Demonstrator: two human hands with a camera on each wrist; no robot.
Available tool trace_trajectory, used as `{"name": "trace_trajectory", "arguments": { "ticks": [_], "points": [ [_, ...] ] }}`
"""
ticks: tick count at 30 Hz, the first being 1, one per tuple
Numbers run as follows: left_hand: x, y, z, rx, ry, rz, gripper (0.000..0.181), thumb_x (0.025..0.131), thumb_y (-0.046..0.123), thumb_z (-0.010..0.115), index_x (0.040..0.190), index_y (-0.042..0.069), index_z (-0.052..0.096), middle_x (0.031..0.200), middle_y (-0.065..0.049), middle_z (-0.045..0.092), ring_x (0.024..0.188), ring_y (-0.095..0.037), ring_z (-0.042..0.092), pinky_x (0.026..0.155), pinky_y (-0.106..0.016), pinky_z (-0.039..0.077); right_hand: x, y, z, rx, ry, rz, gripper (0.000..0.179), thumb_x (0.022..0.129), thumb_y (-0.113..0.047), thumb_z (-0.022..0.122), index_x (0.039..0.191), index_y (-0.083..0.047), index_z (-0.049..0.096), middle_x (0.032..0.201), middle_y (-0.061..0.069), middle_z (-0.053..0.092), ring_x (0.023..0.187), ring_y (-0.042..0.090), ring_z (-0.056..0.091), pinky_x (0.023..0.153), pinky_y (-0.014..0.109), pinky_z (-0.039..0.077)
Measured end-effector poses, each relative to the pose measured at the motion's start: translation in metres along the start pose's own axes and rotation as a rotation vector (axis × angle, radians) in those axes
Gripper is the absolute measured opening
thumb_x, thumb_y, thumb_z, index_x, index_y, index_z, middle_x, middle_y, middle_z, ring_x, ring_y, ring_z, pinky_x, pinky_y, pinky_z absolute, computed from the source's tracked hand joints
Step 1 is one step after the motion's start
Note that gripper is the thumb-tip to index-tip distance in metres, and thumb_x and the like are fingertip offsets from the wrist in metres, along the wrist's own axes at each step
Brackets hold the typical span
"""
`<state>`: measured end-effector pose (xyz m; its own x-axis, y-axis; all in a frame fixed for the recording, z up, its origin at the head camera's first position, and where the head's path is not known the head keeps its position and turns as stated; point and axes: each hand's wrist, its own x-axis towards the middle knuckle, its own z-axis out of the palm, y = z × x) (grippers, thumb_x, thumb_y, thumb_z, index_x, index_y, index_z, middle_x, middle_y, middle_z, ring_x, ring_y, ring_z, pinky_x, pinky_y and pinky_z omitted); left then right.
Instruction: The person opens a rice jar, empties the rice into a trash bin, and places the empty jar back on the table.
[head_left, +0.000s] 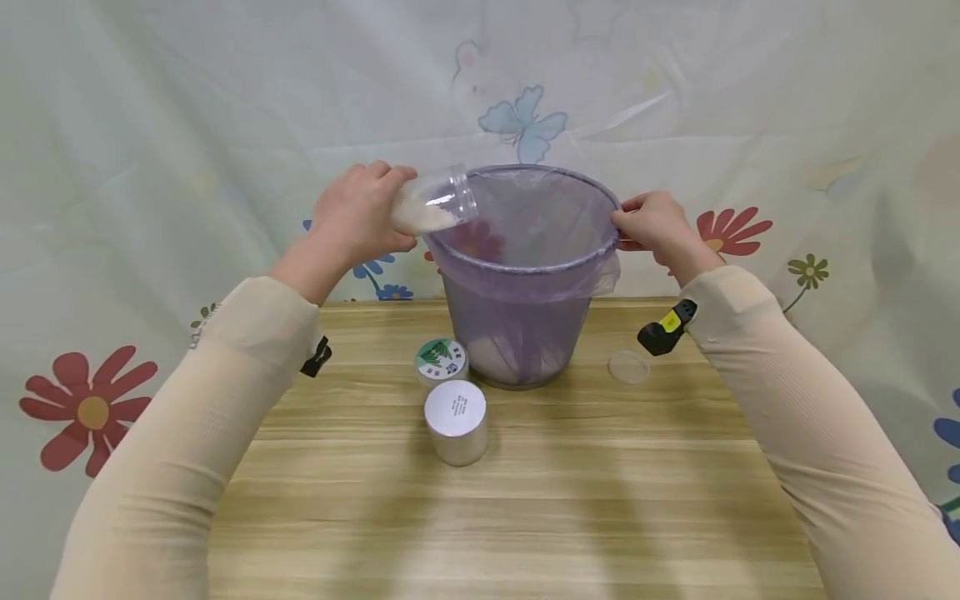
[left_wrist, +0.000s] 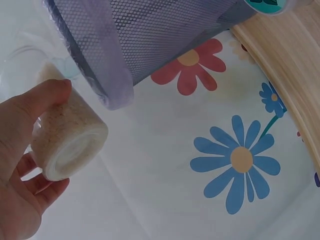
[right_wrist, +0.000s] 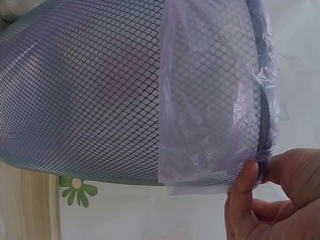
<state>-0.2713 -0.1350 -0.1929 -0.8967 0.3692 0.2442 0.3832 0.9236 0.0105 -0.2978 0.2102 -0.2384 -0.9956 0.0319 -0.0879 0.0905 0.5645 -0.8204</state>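
Note:
My left hand (head_left: 360,208) grips a clear plastic jar (head_left: 435,202) of whitish grains, tipped on its side with its open mouth at the left rim of the bin. Seen from the left wrist, the jar (left_wrist: 72,127) shows its base, thumb on one side and fingers on the other. The mesh trash bin (head_left: 517,333) stands upright, lined with a thin purple bag (head_left: 525,283) folded over its rim. Pale material shows low inside it. On the far right side, my right hand (head_left: 656,225) pinches the bagged rim (right_wrist: 262,130) between thumb and fingers.
Two jars stand by the bin's front left: one with a green-and-white lid (head_left: 441,358), one with a white top (head_left: 456,408). A clear round lid (head_left: 628,367) lies right of the bin on the wooden table (head_left: 525,517). Behind hangs a flower-printed curtain (head_left: 262,125).

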Motion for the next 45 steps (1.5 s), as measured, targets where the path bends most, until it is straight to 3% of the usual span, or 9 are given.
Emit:
{"name": "trace_trajectory", "arguments": {
  "ticks": [20,36,45],
  "points": [
    [0.007,0.004,0.009,0.108,0.084,0.083,0.077,0.071,0.022,0.077,0.137,0.009,0.04,0.127,-0.015,0.049,0.11,-0.034,0.045,0.094,-0.047,0.042,0.001,0.0,0.001,-0.006,0.014,0.005,0.048,0.092,-0.022,0.046,0.131,0.005,0.045,0.106,0.012,0.052,0.066,0.0,0.057,0.07,0.019,0.054],
    [0.009,0.006,0.013,0.262,0.159,0.186,0.076,0.071,0.024,0.079,0.135,0.006,0.042,0.126,-0.018,0.05,0.108,-0.035,0.047,0.096,-0.044,0.042,0.0,0.0,0.001,-0.01,0.017,0.001,0.049,0.092,-0.022,0.046,0.132,0.005,0.043,0.117,0.019,0.05,0.066,0.0,0.056,0.065,0.016,0.053],
    [0.01,0.006,0.014,0.305,0.197,0.222,0.075,0.07,0.022,0.08,0.133,0.006,0.043,0.123,-0.018,0.051,0.109,-0.036,0.048,0.095,-0.045,0.043,0.001,0.0,0.0,-0.019,0.019,0.002,0.049,0.092,-0.023,0.046,0.132,0.005,0.043,0.11,0.014,0.051,0.066,0.0,0.056,0.066,0.017,0.053]
  ]
}}
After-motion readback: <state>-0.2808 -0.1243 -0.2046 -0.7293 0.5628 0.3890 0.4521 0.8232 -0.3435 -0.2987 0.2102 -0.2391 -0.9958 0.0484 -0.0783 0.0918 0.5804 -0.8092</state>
